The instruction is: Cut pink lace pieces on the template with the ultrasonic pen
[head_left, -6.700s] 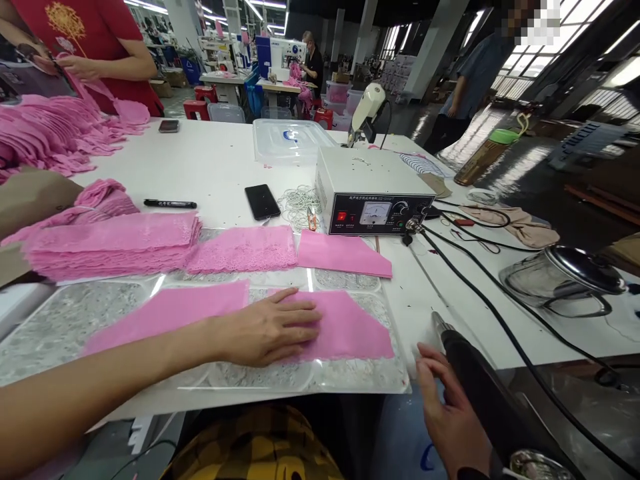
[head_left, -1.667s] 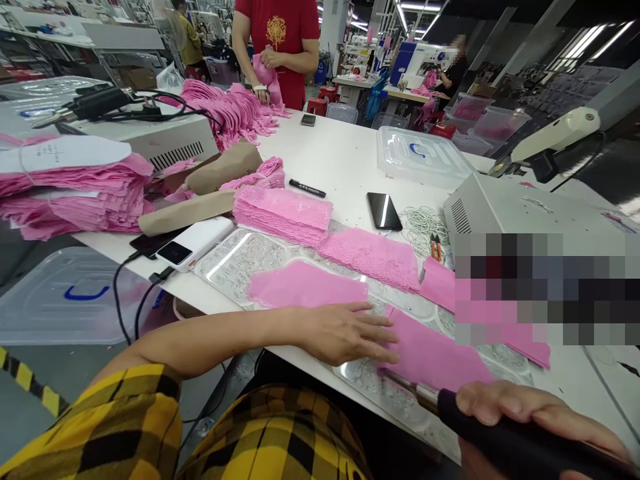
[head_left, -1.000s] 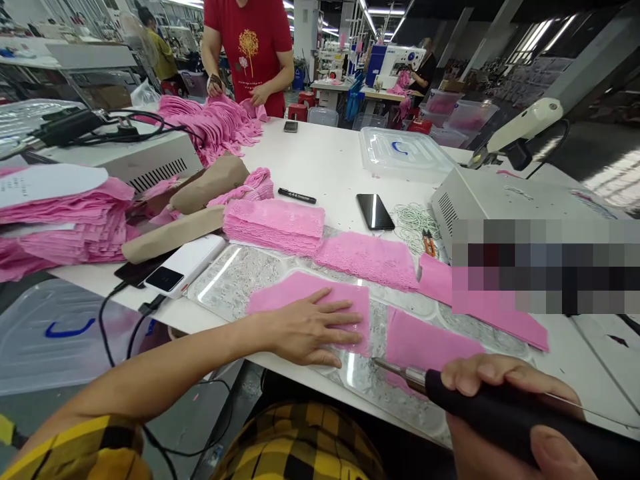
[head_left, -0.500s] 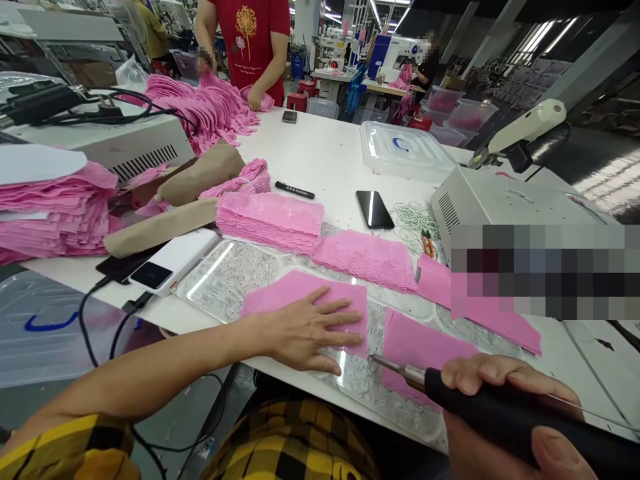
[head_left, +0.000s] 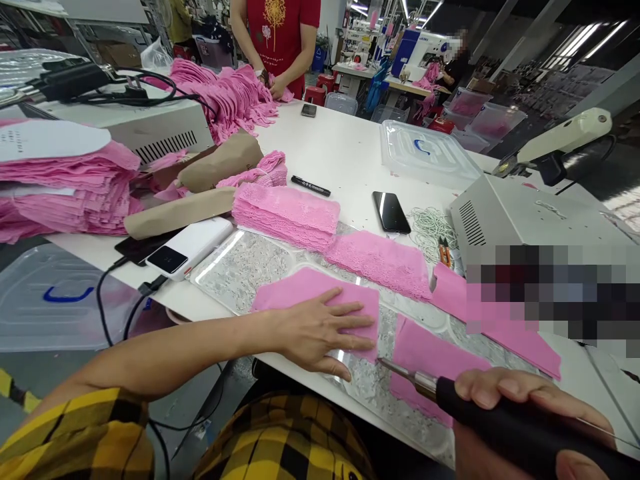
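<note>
Left hand (head_left: 320, 330) spread flat, pinning the pink cloth (head_left: 295, 297) to the glossy board (head_left: 240, 267); right hand (head_left: 525, 400) wrapped round the black tool (head_left: 495, 430), tip just off the left fingertips; a slip there could burn them, or skid the cloth.

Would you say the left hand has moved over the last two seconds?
Yes: left hand moved off the right pink piece onto the left piece, toward the lace stack.

Left hand (head_left: 320, 330) flat and splayed, palm down; right hand (head_left: 520, 393) curled tight.
</note>
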`<act>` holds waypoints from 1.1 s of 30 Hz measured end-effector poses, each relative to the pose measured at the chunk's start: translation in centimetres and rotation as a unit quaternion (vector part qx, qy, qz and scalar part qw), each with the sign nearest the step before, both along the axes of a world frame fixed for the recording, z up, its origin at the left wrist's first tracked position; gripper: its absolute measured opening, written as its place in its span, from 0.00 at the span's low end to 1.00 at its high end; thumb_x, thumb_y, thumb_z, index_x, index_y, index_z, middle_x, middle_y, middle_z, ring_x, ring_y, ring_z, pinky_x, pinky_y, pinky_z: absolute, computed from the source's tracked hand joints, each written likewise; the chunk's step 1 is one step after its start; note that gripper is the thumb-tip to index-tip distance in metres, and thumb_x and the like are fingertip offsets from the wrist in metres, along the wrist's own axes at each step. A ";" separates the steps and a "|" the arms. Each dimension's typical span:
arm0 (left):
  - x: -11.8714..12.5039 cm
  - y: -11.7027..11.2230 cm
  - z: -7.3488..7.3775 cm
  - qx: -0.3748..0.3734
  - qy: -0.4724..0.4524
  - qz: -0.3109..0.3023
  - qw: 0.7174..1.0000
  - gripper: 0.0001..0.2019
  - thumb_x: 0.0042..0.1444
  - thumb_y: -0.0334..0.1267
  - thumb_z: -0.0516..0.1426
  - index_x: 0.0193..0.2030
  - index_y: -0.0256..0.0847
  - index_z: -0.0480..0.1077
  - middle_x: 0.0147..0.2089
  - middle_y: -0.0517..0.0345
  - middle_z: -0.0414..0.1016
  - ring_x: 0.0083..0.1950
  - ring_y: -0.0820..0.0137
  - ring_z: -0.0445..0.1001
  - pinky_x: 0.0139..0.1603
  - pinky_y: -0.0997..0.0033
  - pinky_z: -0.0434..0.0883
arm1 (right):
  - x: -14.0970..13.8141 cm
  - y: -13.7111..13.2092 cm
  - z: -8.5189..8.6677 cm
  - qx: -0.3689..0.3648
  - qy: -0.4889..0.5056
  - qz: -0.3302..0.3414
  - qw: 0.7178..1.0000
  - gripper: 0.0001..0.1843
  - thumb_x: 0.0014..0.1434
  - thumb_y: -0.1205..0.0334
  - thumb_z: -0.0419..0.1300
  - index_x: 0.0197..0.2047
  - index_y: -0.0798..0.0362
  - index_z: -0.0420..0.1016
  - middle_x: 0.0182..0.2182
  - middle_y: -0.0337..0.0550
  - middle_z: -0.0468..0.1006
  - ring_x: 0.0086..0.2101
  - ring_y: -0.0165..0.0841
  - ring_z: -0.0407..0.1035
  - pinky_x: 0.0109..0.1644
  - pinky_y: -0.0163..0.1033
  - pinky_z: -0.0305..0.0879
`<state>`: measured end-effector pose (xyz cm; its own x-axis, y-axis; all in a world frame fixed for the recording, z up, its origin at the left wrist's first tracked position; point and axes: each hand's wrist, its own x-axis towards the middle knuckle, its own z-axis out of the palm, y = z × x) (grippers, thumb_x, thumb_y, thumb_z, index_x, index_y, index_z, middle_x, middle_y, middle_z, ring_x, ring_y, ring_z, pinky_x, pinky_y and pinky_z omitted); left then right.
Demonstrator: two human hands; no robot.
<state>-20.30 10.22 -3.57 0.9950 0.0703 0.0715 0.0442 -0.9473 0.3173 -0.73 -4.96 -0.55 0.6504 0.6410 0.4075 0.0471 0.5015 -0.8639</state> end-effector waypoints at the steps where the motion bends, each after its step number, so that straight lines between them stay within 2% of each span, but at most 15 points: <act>1: 0.0 0.0 0.0 -0.001 0.002 0.001 1.000 0.28 0.65 0.53 0.55 0.69 0.46 0.61 0.74 0.51 0.52 0.75 0.53 0.49 0.73 0.41 0.41 | 0.0 0.1 0.0 0.002 0.001 0.000 1.000 0.11 0.51 0.55 0.57 0.36 0.52 0.70 0.30 0.37 0.68 0.27 0.31 0.63 0.29 0.42 0.65; 8: 0.0 0.0 -0.1 -0.013 0.008 0.004 1.000 0.28 0.64 0.51 0.56 0.68 0.46 0.61 0.74 0.52 0.52 0.75 0.54 0.49 0.73 0.41 0.39 | -0.1 0.5 0.0 0.000 -0.004 -0.007 1.000 0.11 0.51 0.57 0.55 0.36 0.52 0.70 0.30 0.38 0.68 0.26 0.32 0.64 0.29 0.42 0.64; 21: 0.0 -0.1 -0.4 -0.012 -0.025 0.000 1.000 0.32 0.62 0.57 0.56 0.68 0.43 0.62 0.72 0.48 0.55 0.73 0.49 0.52 0.71 0.36 0.44 | -0.3 0.8 0.1 -0.003 -0.005 -0.005 1.000 0.12 0.48 0.57 0.56 0.36 0.52 0.70 0.29 0.39 0.68 0.26 0.32 0.64 0.28 0.43 0.64; 33: -0.1 -0.1 -0.2 -0.008 -0.031 0.001 1.000 0.32 0.62 0.57 0.56 0.67 0.43 0.63 0.72 0.48 0.56 0.73 0.50 0.53 0.72 0.38 0.44 | -0.3 1.0 0.1 -0.006 -0.011 -0.002 1.000 0.10 0.49 0.57 0.56 0.34 0.52 0.70 0.28 0.39 0.69 0.25 0.32 0.64 0.27 0.42 0.64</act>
<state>-20.39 10.15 -3.79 0.9887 0.0733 0.1310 0.0255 -0.9420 0.3345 -0.99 -3.97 -0.40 0.6436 0.6434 0.4145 0.0688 0.4907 -0.8686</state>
